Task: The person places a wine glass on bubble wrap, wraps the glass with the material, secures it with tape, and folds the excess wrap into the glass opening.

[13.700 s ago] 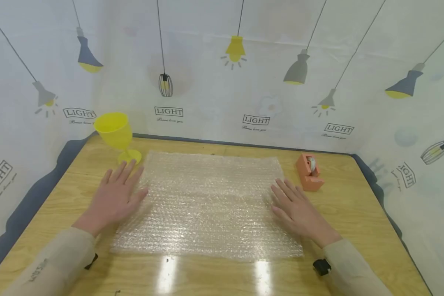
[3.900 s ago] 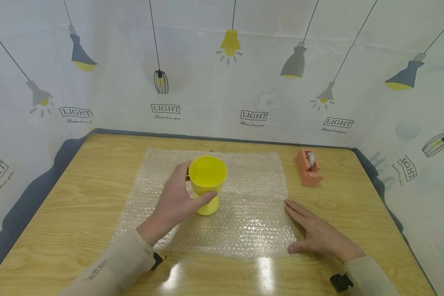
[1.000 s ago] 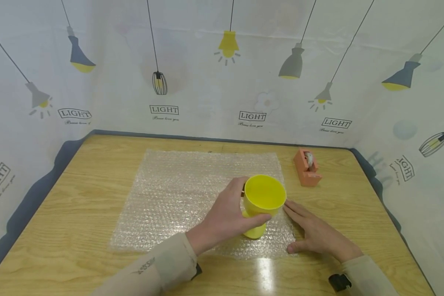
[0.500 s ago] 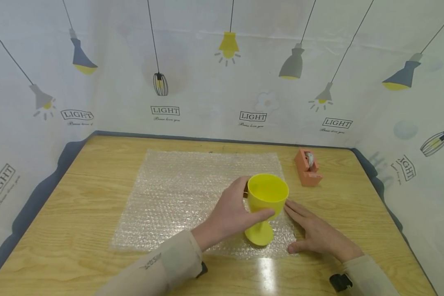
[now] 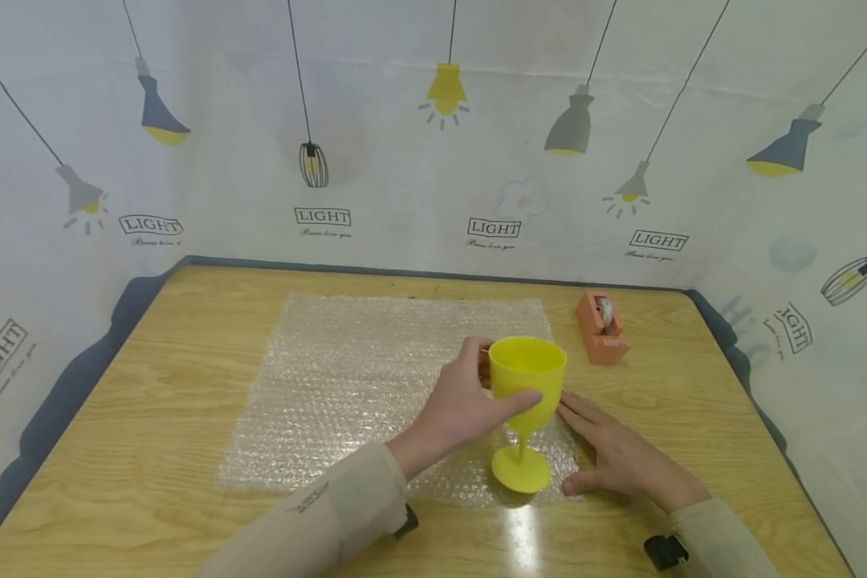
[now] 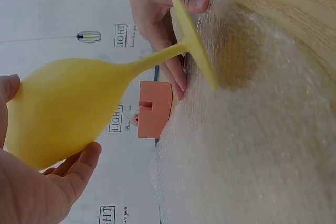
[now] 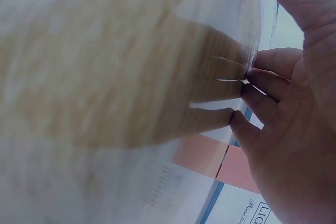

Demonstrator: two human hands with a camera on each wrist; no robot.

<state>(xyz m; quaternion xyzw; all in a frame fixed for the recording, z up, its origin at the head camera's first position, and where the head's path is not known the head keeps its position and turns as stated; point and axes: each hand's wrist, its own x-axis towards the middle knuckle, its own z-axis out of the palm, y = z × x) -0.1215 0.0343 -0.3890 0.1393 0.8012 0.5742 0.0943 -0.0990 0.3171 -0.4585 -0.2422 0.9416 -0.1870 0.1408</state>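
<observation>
My left hand [image 5: 462,401] grips the bowl of a yellow goblet [image 5: 523,409], thumb on the near side and fingers round the far side. The goblet stands nearly upright, its round foot [image 6: 194,43] close over the right front part of a clear bubble wrap sheet [image 5: 347,377]. In the left wrist view the bowl [image 6: 68,108] sits between thumb and fingers. At the sheet's right edge rests my right hand [image 5: 621,457], fingers extended and thumb spread. The right wrist view shows its fingertips [image 7: 242,119] right at that edge, holding nothing.
An orange tape dispenser [image 5: 603,329] with a roll in it stands to the right of the sheet, beyond my right hand. The wooden table [image 5: 137,385] ends at a wall cloth [image 5: 405,185] printed with lamps, at the back and sides.
My left hand has taken the goblet from the back left and carried it right over the bubble wrap, lately turning it more upright. My right hand moved to the sheet's edge, then stayed.
</observation>
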